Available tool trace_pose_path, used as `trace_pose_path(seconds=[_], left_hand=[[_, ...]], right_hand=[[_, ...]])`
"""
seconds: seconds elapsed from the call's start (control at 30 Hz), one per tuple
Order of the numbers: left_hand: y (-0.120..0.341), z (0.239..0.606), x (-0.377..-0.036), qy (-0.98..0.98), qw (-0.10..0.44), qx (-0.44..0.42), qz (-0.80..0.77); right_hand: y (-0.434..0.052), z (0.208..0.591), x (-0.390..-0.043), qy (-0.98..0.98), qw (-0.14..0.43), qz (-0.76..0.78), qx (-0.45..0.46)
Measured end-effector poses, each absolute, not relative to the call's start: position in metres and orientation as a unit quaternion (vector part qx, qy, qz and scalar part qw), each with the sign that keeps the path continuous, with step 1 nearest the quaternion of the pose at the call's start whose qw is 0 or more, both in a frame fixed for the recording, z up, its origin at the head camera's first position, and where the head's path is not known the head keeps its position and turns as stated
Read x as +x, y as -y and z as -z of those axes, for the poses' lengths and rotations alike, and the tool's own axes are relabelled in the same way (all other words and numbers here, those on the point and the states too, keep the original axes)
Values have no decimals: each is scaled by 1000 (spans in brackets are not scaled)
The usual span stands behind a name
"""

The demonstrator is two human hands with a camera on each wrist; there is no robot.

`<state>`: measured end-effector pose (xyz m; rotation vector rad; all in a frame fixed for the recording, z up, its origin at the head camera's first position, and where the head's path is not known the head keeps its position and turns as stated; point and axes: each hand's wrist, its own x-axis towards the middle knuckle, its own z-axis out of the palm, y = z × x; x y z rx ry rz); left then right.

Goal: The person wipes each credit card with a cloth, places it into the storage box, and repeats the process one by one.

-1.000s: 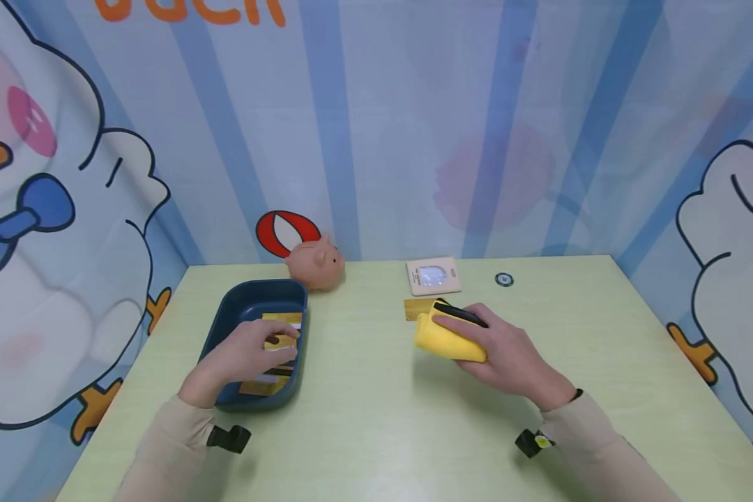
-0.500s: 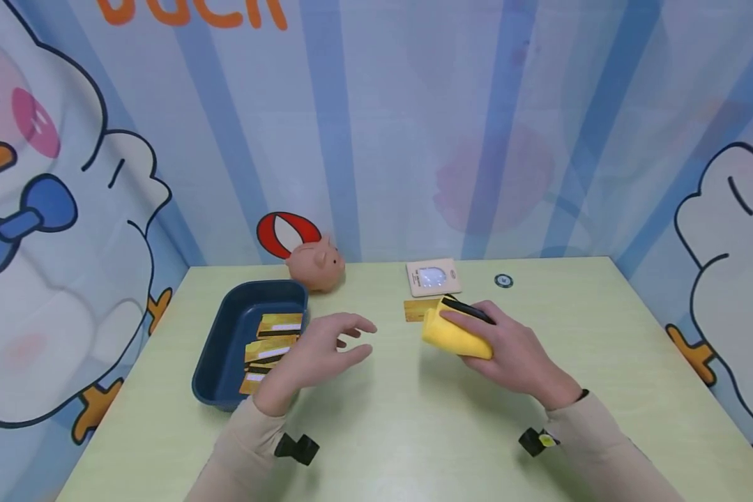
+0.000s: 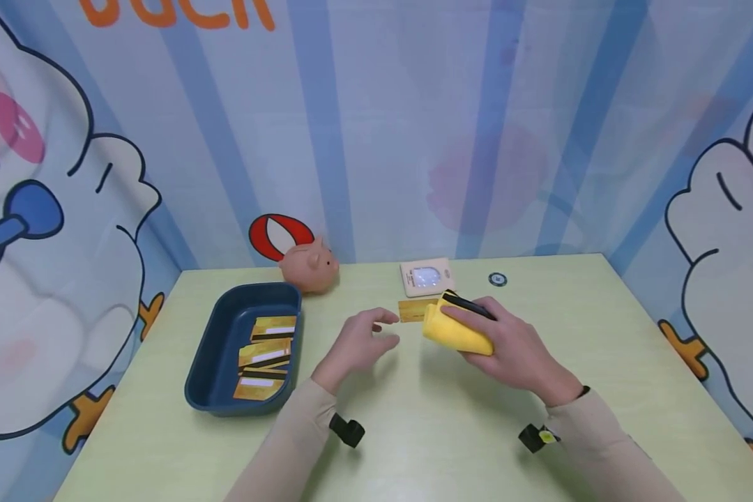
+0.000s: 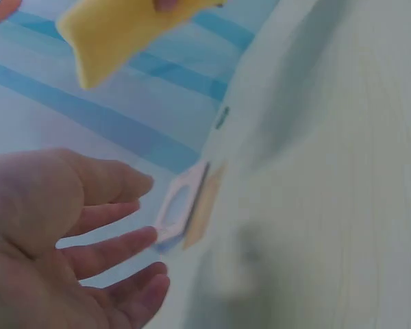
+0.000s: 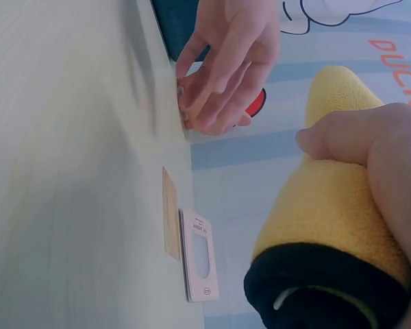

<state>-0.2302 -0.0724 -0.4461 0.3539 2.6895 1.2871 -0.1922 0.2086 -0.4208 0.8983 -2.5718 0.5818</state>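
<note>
Your right hand (image 3: 508, 348) grips a folded yellow cloth (image 3: 454, 333), soft and fleecy in texture with a black trimmed edge, thumb and fingers curled round it; it sits over the middle of the tabletop (image 3: 414, 432), a little toward the far edge. Your left hand (image 3: 358, 341) hovers just beside the cloth, holding nothing, its fingers (image 4: 116, 243) loosely spread and slightly bent. Between the two hands, at the cloth's far side, a flat gold card (image 3: 414, 310) lies on the tabletop, thin and rectangular. Just behind it toward the far edge lies a pale rectangular card holder (image 3: 424, 277) with rounded corners and a clear window. A small round dark token (image 3: 498, 279) sits near the far edge, apart from the holder. At the left side of the tabletop stands a dark blue plastic tray (image 3: 216, 348), rounded rectangle with raised walls, holding several gold cards (image 3: 266, 345) with black and white stripes, overlapping loosely. A smooth, matte pink piggy bank (image 3: 309, 265) stands at the far edge, just behind the tray's far corner. The tabletop itself is pale green with a faint wood grain.
</note>
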Motion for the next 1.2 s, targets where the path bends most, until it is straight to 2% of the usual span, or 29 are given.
trace_pose_path(seconds=[0.17,0.43,0.73,1.0,1.2], left_hand=[[63,462,-252,-887,36,74,-455],[47,483,-276,-890,-1,63,-452],[30,487,-286,-882,5,6,-471],[30,490,-287,-892,-4,9,-453],[34,490,-286,-887,9,22,-461]], right_hand=[[-209,420,-194,907,180,-208,319],[-209,420,-193,907,183,-207,319],[-211,421,-193,908,186,-202,316],[-210,421,-194,910,180,-198,316],[-208,421,-193,912,170,-200,314]])
